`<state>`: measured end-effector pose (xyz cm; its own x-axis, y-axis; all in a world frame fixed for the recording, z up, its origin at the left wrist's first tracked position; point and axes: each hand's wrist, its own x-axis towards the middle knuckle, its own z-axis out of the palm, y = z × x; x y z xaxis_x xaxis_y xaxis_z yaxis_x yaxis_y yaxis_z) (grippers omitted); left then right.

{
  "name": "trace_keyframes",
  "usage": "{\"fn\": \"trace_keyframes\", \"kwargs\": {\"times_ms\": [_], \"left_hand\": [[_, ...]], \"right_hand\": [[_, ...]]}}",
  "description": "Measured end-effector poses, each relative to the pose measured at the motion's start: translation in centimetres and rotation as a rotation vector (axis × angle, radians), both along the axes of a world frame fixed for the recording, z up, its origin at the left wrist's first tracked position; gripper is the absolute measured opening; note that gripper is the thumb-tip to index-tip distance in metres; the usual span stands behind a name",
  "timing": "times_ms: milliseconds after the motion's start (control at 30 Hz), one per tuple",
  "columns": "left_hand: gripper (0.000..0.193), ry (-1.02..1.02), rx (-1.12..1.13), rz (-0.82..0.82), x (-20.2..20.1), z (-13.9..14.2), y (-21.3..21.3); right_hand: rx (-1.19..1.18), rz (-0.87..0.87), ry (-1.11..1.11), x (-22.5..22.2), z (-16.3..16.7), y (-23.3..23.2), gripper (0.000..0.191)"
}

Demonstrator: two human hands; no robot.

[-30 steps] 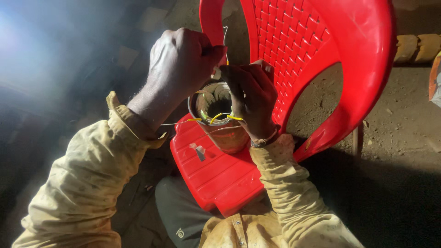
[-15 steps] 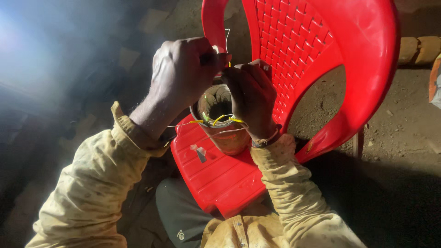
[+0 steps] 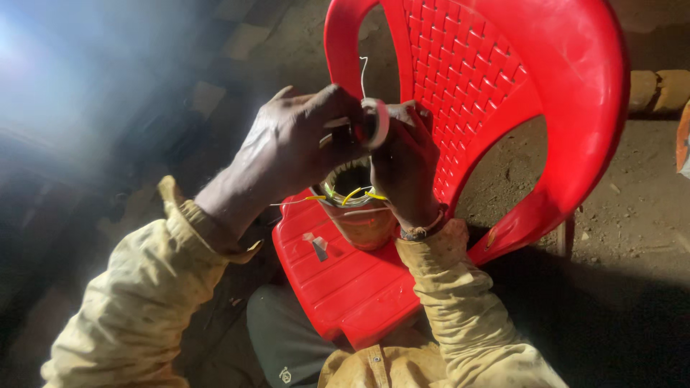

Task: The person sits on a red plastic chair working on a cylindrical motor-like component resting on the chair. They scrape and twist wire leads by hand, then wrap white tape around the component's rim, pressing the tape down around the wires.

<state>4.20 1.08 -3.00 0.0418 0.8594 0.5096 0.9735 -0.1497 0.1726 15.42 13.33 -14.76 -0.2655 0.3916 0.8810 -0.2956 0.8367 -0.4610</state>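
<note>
My left hand [image 3: 295, 151] is raised above the seat of the red plastic chair [image 3: 546, 93], its fingers curled together and pinching the near-left edge of a small white roll of tape [image 3: 376, 122] with a reddish rim. A thin pale wire [image 3: 363, 75] stands up from the roll, just far of my fingertips.

Below my hands, on the ribbed red seat, sits a round open metal winding housing [image 3: 356, 215], brownish on its outer wall. Inside its mouth I see copper-coloured coils, and thin yellow sleeved wires [image 3: 352, 195] arch across the rim, one trailing off to the left. A small grey scrap [image 3: 316, 244] lies on the seat just left of the housing.

The roll sits directly above the housing, held between both hands and apart from it.

My right hand [image 3: 406, 165] is closed around the right side of the roll, fingers bent over it and thumb side hidden. A dark band [image 3: 424, 231] circles that wrist, above the tan sleeve [image 3: 460, 302].
</note>
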Motion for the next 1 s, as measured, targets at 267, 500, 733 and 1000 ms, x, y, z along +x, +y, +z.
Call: {"fn": "trace_keyframes", "kwargs": {"times_ms": [267, 500, 733, 1000], "left_hand": [[0.022, -0.164, -0.122, 0.471, 0.5, 0.4, 2.1], [0.058, 0.095, -0.111, 0.030, 0.4, 1.0, -0.8], [0.018, -0.043, 0.027, 0.327, 1.5, 0.1, 0.8], [0.025, -0.143, -0.028, 0.443, 0.1, 0.8, 1.2]], "right_hand": [[0.127, -0.130, -0.020, 0.2, 0.1, -0.7, 0.018], [0.082, -0.038, -0.075, 0.8, 0.7, 0.0, 0.033], [0.045, -0.035, -0.030, 0.3, 0.9, -0.7, 0.013], [0.071, -0.084, 0.000, 1.2, 1.6, -0.9, 0.023]]}}
